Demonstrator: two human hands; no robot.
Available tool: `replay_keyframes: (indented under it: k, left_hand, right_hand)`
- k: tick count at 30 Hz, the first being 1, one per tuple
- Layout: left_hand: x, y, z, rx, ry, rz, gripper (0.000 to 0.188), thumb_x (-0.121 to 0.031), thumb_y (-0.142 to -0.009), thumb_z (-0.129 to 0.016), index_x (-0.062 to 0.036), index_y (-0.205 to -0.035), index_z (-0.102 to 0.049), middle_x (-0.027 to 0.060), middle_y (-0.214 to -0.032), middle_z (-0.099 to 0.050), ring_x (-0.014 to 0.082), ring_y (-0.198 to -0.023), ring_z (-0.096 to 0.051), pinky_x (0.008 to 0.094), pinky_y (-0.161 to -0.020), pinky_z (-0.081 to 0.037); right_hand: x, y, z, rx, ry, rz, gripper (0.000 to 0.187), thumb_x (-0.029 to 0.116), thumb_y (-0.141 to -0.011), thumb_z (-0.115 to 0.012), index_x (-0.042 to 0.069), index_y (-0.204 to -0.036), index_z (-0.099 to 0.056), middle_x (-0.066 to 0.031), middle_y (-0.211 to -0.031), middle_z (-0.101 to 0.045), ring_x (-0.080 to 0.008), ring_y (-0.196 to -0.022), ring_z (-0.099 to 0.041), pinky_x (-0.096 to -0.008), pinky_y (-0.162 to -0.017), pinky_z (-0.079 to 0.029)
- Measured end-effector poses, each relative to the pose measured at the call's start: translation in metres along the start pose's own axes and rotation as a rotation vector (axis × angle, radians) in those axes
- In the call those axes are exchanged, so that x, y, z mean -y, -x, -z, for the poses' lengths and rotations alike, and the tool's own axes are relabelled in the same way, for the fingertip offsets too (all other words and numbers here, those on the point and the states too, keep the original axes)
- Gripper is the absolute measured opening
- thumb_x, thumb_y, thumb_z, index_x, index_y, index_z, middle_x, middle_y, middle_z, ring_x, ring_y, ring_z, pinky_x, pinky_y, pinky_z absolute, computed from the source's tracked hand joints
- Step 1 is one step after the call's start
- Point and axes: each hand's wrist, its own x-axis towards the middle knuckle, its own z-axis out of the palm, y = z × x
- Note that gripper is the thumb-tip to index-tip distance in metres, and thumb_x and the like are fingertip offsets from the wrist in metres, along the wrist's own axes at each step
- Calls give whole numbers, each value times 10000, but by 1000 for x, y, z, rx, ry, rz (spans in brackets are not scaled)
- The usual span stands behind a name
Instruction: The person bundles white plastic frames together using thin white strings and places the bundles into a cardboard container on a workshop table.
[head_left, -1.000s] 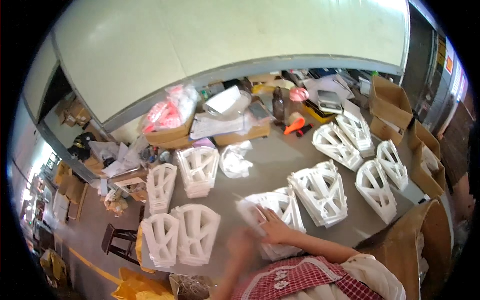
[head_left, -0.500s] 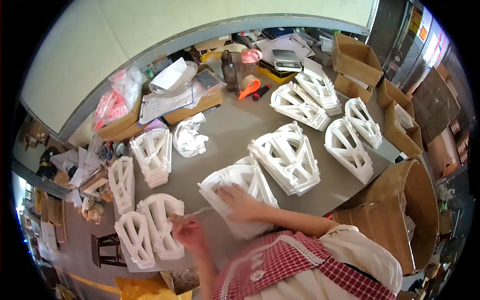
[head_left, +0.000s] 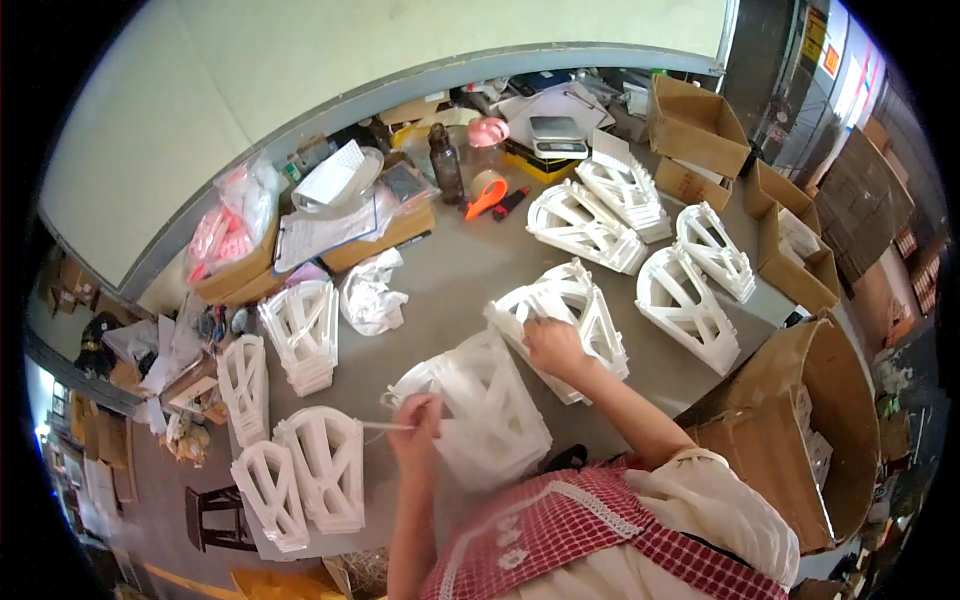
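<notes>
My left hand [head_left: 416,418] is closed on a thin white strip [head_left: 378,426], whose end sticks out to the left. It is at the left edge of a near stack of white fan-shaped plastic frames [head_left: 485,405], which looks hazy, perhaps from blur or clear film; I cannot tell which. My right hand [head_left: 556,348] has its fingers curled in over another stack of white frames [head_left: 590,325] just beyond; what they grip, if anything, is hidden. More stacks of frames stand at the left [head_left: 325,470] and the right [head_left: 685,310].
Along the back of the grey table [head_left: 440,290] stand a dark bottle [head_left: 445,165], orange-handled scissors [head_left: 487,200], a small scale [head_left: 558,137] and crumpled white paper [head_left: 374,292]. A large cardboard box [head_left: 770,440] is by my right arm. A dark stool [head_left: 218,518] stands at the left.
My right hand has left the near stack and moved up and right to the stack beyond. My left hand has moved right and up to the near stack's left edge.
</notes>
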Motion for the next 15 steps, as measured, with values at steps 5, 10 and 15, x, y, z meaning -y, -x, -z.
replay_keyframes:
  k: [5,10,15]
  left_hand:
    - [38,-37,-65,239,-434,-191,166,-186,-927,-604,-48,-1009,-646,41,-727,-641,145,-609,-597,285,-570,-462]
    - [53,-66,-114,325,-799,-236,203,-228,-915,-590,-62,-1024,-629,142,-839,-702,289,-785,-697,398,-669,-526]
    - [56,-84,-146,317,-1078,-293,235,-260,-894,-552,-62,-973,-652,176,-829,-684,392,-762,-660,489,-702,-516]
  right_hand:
    - [-27,-1,4,158,-827,-220,189,200,-889,-630,15,-862,-653,-59,-685,-612,-147,-617,-575,-287,-594,-486]
    - [-28,3,15,159,-1116,-291,177,184,-919,-612,25,-850,-645,5,-727,-581,-89,-655,-525,-248,-598,-445]
    - [13,8,75,140,-1396,-143,126,141,-923,-603,24,-889,-634,0,-779,-589,-88,-694,-525,-255,-656,-436]
